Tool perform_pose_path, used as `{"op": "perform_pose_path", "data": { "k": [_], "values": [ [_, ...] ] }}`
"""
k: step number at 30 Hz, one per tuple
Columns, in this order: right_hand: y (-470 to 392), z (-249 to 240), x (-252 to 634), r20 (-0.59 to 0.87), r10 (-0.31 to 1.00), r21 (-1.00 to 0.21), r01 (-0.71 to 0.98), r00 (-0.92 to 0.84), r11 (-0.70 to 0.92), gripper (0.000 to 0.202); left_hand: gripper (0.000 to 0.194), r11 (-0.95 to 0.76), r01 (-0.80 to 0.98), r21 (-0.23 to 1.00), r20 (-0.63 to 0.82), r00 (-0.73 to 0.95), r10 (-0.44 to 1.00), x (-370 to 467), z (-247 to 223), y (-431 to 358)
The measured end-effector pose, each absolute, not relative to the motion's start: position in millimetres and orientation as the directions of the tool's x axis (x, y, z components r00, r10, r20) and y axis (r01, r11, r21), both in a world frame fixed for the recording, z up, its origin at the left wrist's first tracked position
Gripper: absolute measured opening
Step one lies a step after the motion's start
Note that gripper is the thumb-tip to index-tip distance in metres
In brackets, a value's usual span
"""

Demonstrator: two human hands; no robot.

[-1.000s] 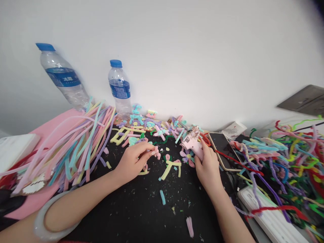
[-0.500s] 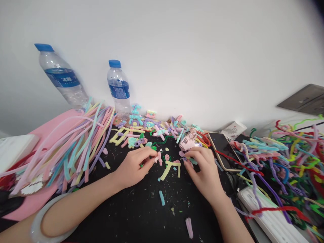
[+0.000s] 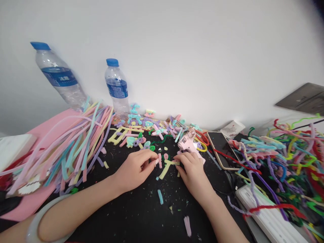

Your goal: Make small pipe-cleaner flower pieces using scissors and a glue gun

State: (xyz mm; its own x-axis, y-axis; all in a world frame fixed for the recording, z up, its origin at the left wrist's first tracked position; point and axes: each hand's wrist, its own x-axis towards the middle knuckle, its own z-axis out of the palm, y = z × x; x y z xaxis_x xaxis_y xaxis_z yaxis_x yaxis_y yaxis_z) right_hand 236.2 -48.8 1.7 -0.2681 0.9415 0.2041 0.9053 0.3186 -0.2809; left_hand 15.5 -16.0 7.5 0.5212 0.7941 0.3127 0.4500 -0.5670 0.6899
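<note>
My left hand (image 3: pixel 138 168) is closed in a pinch on a short pink pipe cleaner piece (image 3: pixel 160 161); a whitish bit shows at the fingertips. To its right lies a branched yellow pipe cleaner shape (image 3: pixel 165 171) on the black table, with a small pink curl (image 3: pixel 166 156) at its top. My right hand (image 3: pixel 193 172) has its thumb and fingers closed around the right end of that yellow shape. A pink glue gun (image 3: pixel 186 144) lies just behind the right hand, its handle partly covered by the hand.
Finished-looking fuzzy shapes (image 3: pixel 159 131) crowd the back. Long pastel pipe cleaners (image 3: pixel 78 145) lie at left on pink sheeting, near two bottles (image 3: pixel 116 88). A phone (image 3: pixel 224 150), a white power strip (image 3: pixel 268 212) and tangled pipe cleaners (image 3: pixel 291 162) fill the right. Cut scraps (image 3: pixel 160 196) lie in front.
My right hand has moved left, from beside the glue gun onto the right end of the yellow shape. More of the glue gun's handle shows. My left hand stays in its pinch.
</note>
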Motion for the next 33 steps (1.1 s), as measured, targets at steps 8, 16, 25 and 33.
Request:
{"op": "perform_pose_path", "data": {
  "k": [8,16,25,33],
  "values": [
    [-49.7,3.7,231.7,0.308,0.936,-0.479,0.823,-0.169,0.306,0.011,0.017,-0.552,0.492,0.673,0.272,0.529,0.804,17.0,12.2,-20.0],
    [-53.3,8.3,228.1,0.286,0.958,-0.675,0.704,-0.030,0.224,0.016,0.015,-0.436,0.542,0.718,0.127,0.514,0.848,16.2,34.9,-19.6],
    [-50.9,0.9,219.9,-0.043,0.999,-0.980,0.193,-0.031,-0.036,0.027,0.015,-0.339,0.559,0.757,0.024,0.495,0.869,10.4,43.0,-15.7],
    [-46.2,-4.7,220.6,-0.032,0.998,-0.995,0.096,0.055,-0.037,0.010,0.017,-0.347,0.589,0.730,0.002,0.505,0.863,13.2,40.3,-18.2]
  ]
}}
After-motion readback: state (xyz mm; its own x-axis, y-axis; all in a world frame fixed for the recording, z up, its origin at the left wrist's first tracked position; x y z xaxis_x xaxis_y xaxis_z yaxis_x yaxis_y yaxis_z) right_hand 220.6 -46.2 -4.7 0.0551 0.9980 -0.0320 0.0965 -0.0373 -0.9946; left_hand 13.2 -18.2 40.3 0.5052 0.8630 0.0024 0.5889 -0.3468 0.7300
